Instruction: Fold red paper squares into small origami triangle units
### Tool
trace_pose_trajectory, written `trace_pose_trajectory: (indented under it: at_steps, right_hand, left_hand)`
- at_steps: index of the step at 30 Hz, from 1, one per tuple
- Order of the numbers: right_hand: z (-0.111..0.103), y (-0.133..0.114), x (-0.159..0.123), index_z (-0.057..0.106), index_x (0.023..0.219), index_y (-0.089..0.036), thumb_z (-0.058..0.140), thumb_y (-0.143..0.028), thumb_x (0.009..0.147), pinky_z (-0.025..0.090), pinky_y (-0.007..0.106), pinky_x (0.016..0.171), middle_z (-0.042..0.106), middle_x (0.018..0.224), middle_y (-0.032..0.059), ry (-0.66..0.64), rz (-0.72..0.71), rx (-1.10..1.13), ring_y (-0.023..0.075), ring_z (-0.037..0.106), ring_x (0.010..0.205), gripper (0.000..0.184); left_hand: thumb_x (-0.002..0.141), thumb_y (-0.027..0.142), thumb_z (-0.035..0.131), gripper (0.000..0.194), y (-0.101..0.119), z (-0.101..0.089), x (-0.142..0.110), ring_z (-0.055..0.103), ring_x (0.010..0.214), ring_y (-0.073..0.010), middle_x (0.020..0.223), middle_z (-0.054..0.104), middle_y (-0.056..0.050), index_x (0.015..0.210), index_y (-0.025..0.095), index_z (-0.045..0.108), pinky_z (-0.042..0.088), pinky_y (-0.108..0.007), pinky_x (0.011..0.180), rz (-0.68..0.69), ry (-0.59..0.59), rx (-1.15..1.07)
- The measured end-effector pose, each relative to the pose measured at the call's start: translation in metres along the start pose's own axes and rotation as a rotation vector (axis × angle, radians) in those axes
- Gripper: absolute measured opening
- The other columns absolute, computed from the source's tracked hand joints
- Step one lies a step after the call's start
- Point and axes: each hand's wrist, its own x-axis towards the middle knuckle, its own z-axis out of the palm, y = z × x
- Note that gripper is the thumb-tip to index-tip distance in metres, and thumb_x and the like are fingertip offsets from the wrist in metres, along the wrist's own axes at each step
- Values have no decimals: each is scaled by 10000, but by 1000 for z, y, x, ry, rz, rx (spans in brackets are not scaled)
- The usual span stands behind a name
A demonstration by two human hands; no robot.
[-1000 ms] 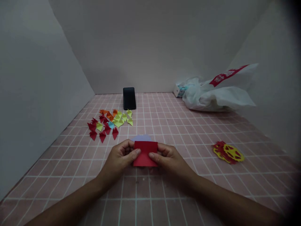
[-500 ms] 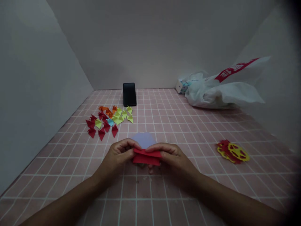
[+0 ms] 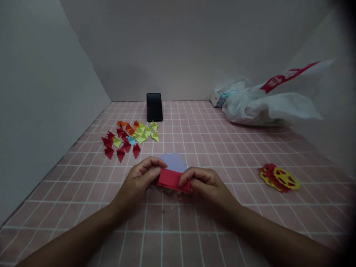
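A folded piece of red paper (image 3: pixel 170 178) is held between my two hands, above the pink tiled surface. My left hand (image 3: pixel 146 173) pinches its left end with thumb and fingers. At the right end, my right hand (image 3: pixel 203 181) grips it, the index finger lying over the front face and the thumb beside it. Just behind the red paper lies a pale purple sheet (image 3: pixel 174 161), its near part hidden by the paper and hands. Some fingertips under the red paper are in shadow.
Several small folded paper birds (image 3: pixel 126 144) in red, orange, yellow and blue lie at the left. A black phone (image 3: pixel 154 107) is farther back. Red and yellow cut-out shapes (image 3: pixel 280 178) lie at the right. Behind them are a white plastic bag (image 3: pixel 256 109) and a small box (image 3: pixel 217 99).
The red paper, before folded with a gap between its two layers, now looks flatter and tilts down to the right. My right index finger has moved onto its front. The camera view has shifted slightly.
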Motion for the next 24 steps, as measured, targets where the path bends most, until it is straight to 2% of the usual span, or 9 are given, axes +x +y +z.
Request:
trace_pose_trajectory:
  at_steps: [2,4,6,8,14,24]
  right_hand:
    - [1,0,0,699,781,-214,612,-232,801,518,271,633,694,687,-4,25,-43,11,127,653,628,91]
    - [2,-2,0,697,789,-213,604,-235,817,519,285,657,696,697,0,83,-92,-44,132,653,641,100]
    - [3,-5,0,702,795,-213,584,-215,826,517,297,686,696,718,3,159,-145,-148,139,653,673,121]
    - [4,-7,-1,711,801,-214,570,-193,818,513,301,696,689,739,4,179,-183,-244,144,646,697,144]
    - [-1,-4,-2,732,837,-209,558,-187,833,471,295,695,667,760,11,123,-230,-354,145,610,724,175]
    - [-3,-3,-1,757,866,-223,574,-137,861,453,274,688,659,770,3,27,-282,-355,127,592,713,201]
  left_hand:
    - [864,382,626,212,-1,2,0,599,636,-129,755,662,4,1005,225,651,483,-241,612,-21,3,-57]
    - [862,444,628,264,-1,4,0,599,637,-133,752,666,-14,937,194,666,495,-252,626,-40,-38,-52]
    - [819,414,686,247,0,7,-1,585,617,-120,731,668,-19,816,167,681,487,-241,625,-57,-88,3]
    - [781,352,729,190,0,9,-3,577,602,-108,718,676,-13,767,166,694,477,-229,619,-68,-110,45]
    - [748,339,747,190,0,12,-3,570,543,-102,663,682,-4,695,168,686,481,-232,579,-70,-42,62]
    - [714,323,791,215,0,13,-4,593,517,-68,632,696,17,680,142,680,499,-181,557,-124,18,-24]
